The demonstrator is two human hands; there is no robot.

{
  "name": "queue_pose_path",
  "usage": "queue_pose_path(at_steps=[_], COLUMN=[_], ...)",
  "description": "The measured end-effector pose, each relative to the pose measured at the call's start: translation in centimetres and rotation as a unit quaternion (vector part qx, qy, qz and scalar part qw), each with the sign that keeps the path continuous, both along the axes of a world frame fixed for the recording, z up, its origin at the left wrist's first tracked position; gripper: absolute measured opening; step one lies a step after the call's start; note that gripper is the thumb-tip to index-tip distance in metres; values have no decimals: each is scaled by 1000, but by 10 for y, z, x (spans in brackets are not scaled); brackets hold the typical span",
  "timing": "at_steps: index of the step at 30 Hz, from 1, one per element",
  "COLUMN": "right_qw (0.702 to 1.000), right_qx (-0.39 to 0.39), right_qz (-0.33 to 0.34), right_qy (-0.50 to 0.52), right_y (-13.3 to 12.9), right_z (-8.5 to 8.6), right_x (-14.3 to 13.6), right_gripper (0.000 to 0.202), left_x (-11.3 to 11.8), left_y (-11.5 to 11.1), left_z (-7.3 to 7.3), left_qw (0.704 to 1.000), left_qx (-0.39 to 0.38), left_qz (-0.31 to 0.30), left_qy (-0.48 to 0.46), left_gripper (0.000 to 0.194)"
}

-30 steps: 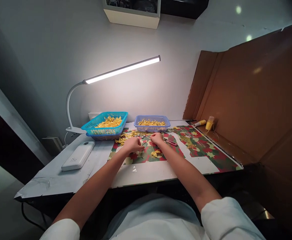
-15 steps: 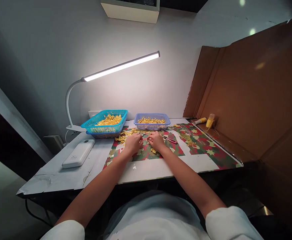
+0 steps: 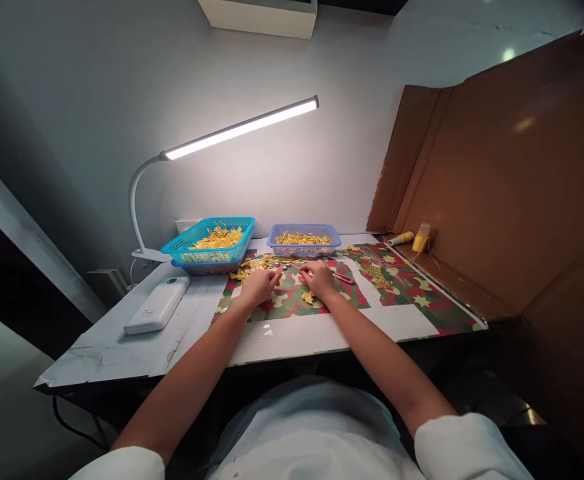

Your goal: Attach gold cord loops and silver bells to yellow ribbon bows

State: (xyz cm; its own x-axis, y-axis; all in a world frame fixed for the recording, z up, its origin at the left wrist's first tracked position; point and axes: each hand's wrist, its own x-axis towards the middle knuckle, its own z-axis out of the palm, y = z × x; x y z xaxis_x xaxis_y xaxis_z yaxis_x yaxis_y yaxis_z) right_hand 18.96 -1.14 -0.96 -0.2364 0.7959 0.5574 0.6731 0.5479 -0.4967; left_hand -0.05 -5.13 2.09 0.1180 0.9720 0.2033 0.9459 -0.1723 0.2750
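My left hand (image 3: 260,287) is closed in a pinch above the camouflage-patterned sheet (image 3: 285,307). Whatever its fingers hold is too small to make out. To its right, a gap apart, my right hand (image 3: 319,280) also has thumb and fingers drawn together, and I cannot tell what is in them. A small gold leaf-like piece (image 3: 308,297) lies just below the right fingers. Beside that hand rests a red-handled tool (image 3: 343,278), partly hidden. Loose yellow-gold pieces (image 3: 246,270) are spread beyond the left hand.
A turquoise basket (image 3: 182,255) of gold pieces sits stacked at the back left. A lilac basket (image 3: 305,251) stands behind the hands. The lamp (image 3: 139,200), white power bank (image 3: 158,305), gold strands (image 3: 379,278), yellow bottle (image 3: 421,239) and cardboard wall (image 3: 492,180) surround the work area.
My hands have moved apart, the left one going left and slightly toward me. The gold leaf-like piece below my right hand shows more fully. The view has tilted slightly.
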Motion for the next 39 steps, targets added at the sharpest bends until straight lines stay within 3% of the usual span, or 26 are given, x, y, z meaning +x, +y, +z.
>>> queue_pose_path(at_steps=[12, 21, 27, 30, 32, 36, 39], right_qw=[998, 992, 993, 995, 994, 986, 961], right_qx=[-37, -90, -74, -46, -31, -69, -154], right_qz=[-36, -26, 33, 45, 55, 90, 118], right_qy=[47, 88, 82, 80, 91, 126, 197], right_y=[6, 11, 10, 10, 9, 6, 1], right_z=[-2, -5, -6, -5, -3, 2, 8], right_x=[9, 10, 10, 9, 8, 5, 5], right_gripper=[17, 12, 34, 16, 15, 21, 22], left_x=[-6, -9, -6, -4, -3, -3, -4], left_y=[3, 6, 4, 4, 3, 4, 5], left_z=[1, -2, -3, -3, -3, -1, 1], left_qw=[997, 995, 989, 983, 980, 959, 913], left_qx=[10, 28, 22, 23, 23, 3, -71], left_qz=[46, 26, -38, -74, -81, -78, -67], left_qy=[-63, -94, -143, -164, -179, -271, -395], left_gripper=[46, 43, 44, 45, 45, 43, 38])
